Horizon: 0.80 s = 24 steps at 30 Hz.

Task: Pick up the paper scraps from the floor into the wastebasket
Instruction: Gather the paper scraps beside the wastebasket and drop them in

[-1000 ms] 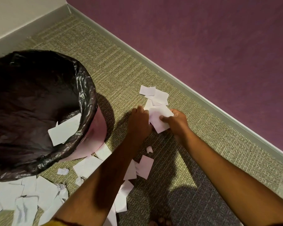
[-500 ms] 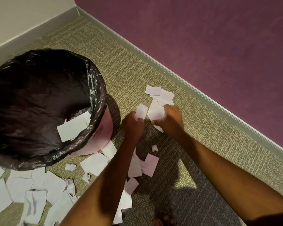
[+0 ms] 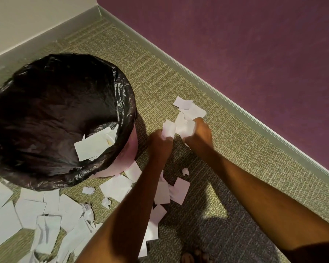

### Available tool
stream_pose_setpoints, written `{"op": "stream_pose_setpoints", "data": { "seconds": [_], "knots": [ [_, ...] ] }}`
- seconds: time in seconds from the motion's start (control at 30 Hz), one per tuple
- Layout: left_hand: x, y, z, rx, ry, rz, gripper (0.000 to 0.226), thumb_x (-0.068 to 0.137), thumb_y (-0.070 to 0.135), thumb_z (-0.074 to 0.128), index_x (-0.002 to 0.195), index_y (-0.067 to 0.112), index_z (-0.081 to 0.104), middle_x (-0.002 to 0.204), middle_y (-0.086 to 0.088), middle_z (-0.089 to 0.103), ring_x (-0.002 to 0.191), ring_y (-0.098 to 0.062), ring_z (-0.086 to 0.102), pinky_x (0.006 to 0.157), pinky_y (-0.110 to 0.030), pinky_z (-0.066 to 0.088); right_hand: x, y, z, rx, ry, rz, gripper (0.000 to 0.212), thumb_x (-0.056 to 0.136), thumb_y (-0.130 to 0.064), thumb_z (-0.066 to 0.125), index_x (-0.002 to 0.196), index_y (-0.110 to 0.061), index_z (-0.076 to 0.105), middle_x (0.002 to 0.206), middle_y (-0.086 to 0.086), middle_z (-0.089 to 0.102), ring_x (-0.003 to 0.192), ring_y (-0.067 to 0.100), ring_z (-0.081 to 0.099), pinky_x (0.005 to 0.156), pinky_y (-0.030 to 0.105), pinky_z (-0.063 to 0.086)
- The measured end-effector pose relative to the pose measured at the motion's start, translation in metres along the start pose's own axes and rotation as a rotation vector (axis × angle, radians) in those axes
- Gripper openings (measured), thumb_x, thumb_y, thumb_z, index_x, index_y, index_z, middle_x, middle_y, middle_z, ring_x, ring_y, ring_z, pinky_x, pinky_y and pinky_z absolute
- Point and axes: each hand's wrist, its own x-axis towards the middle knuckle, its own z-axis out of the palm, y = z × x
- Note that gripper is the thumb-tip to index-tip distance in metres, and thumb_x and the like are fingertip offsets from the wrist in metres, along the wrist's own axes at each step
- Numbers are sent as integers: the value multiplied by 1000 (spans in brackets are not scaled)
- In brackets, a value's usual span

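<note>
The pink wastebasket [image 3: 129, 147] lined with a black bag [image 3: 125, 103] stands at the left, with a white paper piece [image 3: 95, 145] resting inside against its near rim. To its right, my left hand [image 3: 160, 143] grips a white scrap [image 3: 169, 128]. My right hand [image 3: 201, 133] beside it clutches more white scraps [image 3: 185, 128]. A few scraps [image 3: 190, 109] lie on the carpet just beyond my right hand. Several scraps [image 3: 46, 211] cover the floor in front of the basket and under my left forearm [image 3: 179, 190].
The carpet [image 3: 226, 168] meets a grey baseboard [image 3: 235, 111] under a purple wall running diagonally at the right. A white wall stands at the back left. My toes [image 3: 194, 257] show at the bottom edge. A small crumpled bit [image 3: 185, 171] lies between my arms.
Both hands have closed tighter on the scraps they were gathering and lifted them slightly off the carpet. The view has shifted so the wastebasket appears further right.
</note>
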Motion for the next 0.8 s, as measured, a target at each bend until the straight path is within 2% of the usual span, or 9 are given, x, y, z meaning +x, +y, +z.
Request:
{"op": "stream_pose_setpoints", "data": {
  "seconds": [0.07,0.17,0.3,0.43,0.47,0.53,0.6,0.67,0.8],
  "knots": [
    [-1,0,0,5,-14,-4,42,92,17,65,131,-1,64,126,-20,69,114,-39,67,89,-42,58,0,-1,-4,26,-26,13,58,79,2,80,131,-7,55,107,0,60,89,16,58,57,25,44],
    [-5,3,-2,-26,-37,-33,42,94,15,63,133,0,61,130,-20,66,118,-38,64,92,-39,54,0,-3,-7,51,-69,63,62,80,3,76,136,-10,51,101,-4,59,90,15,63,63,42,62],
    [-12,7,-7,-117,-69,-94,45,92,14,62,135,2,60,131,-17,66,117,-35,64,95,-40,55,-9,-5,-8,109,-70,112,64,78,-2,78,134,-15,51,102,-2,62,92,19,66,72,50,67],
    [-23,5,-10,-255,-59,-174,40,90,10,63,129,2,65,118,-15,71,99,-30,69,68,-29,54,-25,3,-9,263,-46,213,67,73,-14,90,125,-26,50,112,2,67,96,25,72,72,53,68],
    [-26,3,-9,-303,-51,-201,42,87,12,64,128,3,66,116,-15,72,97,-29,71,67,-31,58,-30,5,-9,305,-38,233,68,72,-18,92,124,-27,50,112,2,68,95,26,73,71,53,68],
    [-31,-3,-6,-372,-32,-232,50,75,21,63,122,7,69,112,-14,74,96,-30,74,75,-44,67,-41,12,-10,396,-22,285,70,71,-20,95,125,-26,51,113,3,69,96,27,74,74,53,68],
    [-29,-16,4,-410,-25,-233,50,66,26,62,113,11,73,106,-11,77,94,-32,76,81,-55,67,-49,17,-10,507,-41,331,74,66,-18,97,127,-23,55,115,5,73,99,31,76,77,54,68],
    [-30,-25,13,-440,-31,-247,50,65,27,62,112,14,75,105,-9,78,95,-32,78,82,-58,66,-55,18,-11,601,-67,367,75,64,-12,98,128,-21,59,116,8,76,102,33,78,81,56,68],
    [-35,-28,26,-512,-43,-252,52,65,30,65,115,22,75,109,-6,80,95,-30,79,80,-56,67,-71,9,-22,743,-101,349,64,76,10,89,129,-14,62,119,11,76,105,30,76,86,53,67]
  ]
}}
